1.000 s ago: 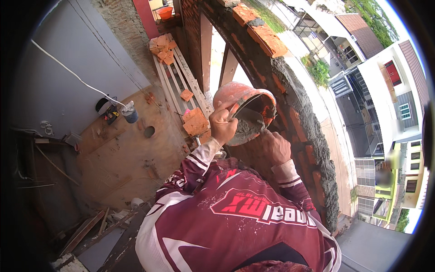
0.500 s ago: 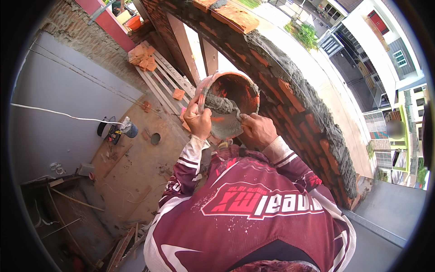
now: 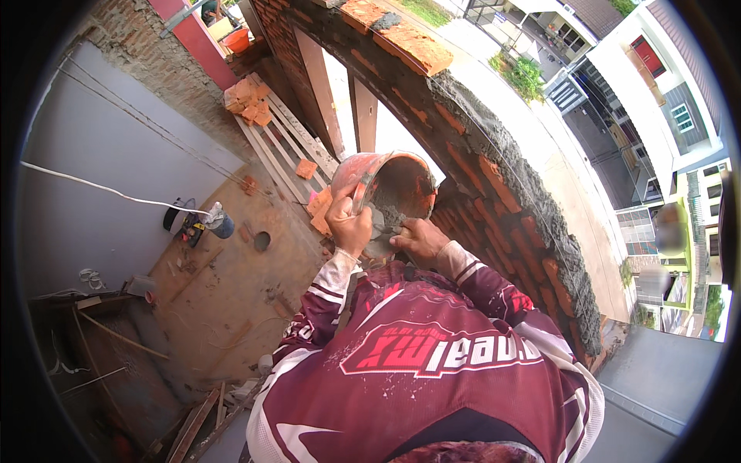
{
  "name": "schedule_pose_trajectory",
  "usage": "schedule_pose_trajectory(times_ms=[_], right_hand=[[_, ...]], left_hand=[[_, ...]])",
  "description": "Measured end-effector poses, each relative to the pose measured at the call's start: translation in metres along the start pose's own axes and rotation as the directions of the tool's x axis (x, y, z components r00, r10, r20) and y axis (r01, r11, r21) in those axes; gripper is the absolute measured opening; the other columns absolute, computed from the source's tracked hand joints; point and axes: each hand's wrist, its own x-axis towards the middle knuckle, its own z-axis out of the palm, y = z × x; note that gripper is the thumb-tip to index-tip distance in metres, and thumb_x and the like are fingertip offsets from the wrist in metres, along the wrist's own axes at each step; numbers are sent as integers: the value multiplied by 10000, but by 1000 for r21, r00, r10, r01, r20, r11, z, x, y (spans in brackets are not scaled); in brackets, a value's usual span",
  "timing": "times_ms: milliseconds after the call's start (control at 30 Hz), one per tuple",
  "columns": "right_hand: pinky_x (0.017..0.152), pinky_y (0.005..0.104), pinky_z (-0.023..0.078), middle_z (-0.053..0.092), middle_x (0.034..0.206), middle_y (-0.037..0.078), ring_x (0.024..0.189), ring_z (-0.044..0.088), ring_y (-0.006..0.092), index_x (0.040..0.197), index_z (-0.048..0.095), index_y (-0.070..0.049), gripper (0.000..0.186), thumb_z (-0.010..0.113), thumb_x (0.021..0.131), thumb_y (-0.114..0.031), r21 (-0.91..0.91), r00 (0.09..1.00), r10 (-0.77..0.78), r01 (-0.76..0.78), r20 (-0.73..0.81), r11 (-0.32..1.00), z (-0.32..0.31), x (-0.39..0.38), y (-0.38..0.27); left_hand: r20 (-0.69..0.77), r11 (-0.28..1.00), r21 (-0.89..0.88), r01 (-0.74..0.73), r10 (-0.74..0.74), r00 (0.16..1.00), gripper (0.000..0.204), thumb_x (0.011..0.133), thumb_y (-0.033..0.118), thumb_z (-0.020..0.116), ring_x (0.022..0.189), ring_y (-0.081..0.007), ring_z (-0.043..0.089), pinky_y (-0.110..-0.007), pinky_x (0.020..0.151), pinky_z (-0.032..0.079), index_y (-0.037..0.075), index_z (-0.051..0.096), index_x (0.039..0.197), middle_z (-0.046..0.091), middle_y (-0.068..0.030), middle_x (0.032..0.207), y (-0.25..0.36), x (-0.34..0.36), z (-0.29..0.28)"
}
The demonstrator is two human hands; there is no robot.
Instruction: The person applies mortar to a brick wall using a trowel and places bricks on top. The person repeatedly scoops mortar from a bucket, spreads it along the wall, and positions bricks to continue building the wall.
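Note:
My left hand (image 3: 350, 225) is closed around the near-left rim of an orange-red bucket (image 3: 353, 171), which is tilted so its mouth faces me. Grey wet mortar (image 3: 392, 207) coats the inside and lies in the bucket. My right hand (image 3: 423, 239) is closed on a trowel (image 3: 395, 230) at the bucket's near lip; its blade is mostly hidden by the mortar and my fingers. To the right of the bucket rises a brick wall (image 3: 494, 231), its top spread with a rough mortar bed (image 3: 532, 197).
Orange bricks (image 3: 401, 40) sit on the wall's far end. More bricks (image 3: 247, 100) are piled on a slatted wooden platform (image 3: 274, 143). Lower left is a dusty floor with a dark pail (image 3: 222, 225) and wood scraps (image 3: 197, 420). A street lies beyond the wall.
The bucket has tipped further and come slightly lower. My right hand has moved left and down with the trowel, and the mortar heaped on its blade no longer shows.

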Motion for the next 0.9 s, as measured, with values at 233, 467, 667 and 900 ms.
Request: schedule_pose_trajectory(times_ms=[233, 467, 667, 900], right_hand=[[784, 591, 525, 715, 890, 255, 899, 682, 500, 1000, 608, -39, 428, 625, 934, -462, -234, 981, -72, 29, -178, 972, -13, 6, 16], [750, 570, 553, 729, 891, 222, 872, 709, 448, 1059, 627, -76, 368, 648, 911, -412, -411, 985, -62, -10, -162, 912, -48, 40, -3], [731, 543, 545, 714, 830, 209, 817, 701, 432, 984, 666, -82, 304, 661, 888, -371, -462, 962, -257, 188, -91, 867, -65, 82, -58], [690, 405, 551, 709, 780, 153, 729, 710, 287, 956, 724, 34, 344, 799, 830, -276, 51, 936, -351, 349, 37, 936, -105, 195, -117]], left_hand=[[-216, 813, -395, 428, -536, 816, 425, 701, -96, 567, 978, -126, 662, -259, 716, 496, -116, 724, 1096, 692, -109, 1277, -36, -3, -19], [-288, 615, -577, 538, -769, 571, 311, 703, -81, 587, 844, -154, 628, -286, 759, 505, -97, 712, 987, 681, -55, 1138, -77, 16, -30], [-402, 586, -633, 506, -807, 432, 431, 729, -35, 560, 522, -196, 585, -373, 338, 433, -39, 712, 1132, 691, -122, 948, -87, 3, -52], [-534, 583, -598, 549, -802, 270, 599, 704, -35, 540, 706, -250, 687, -371, 529, 543, -42, 667, 1289, 702, -138, 1025, -101, -55, -118]])
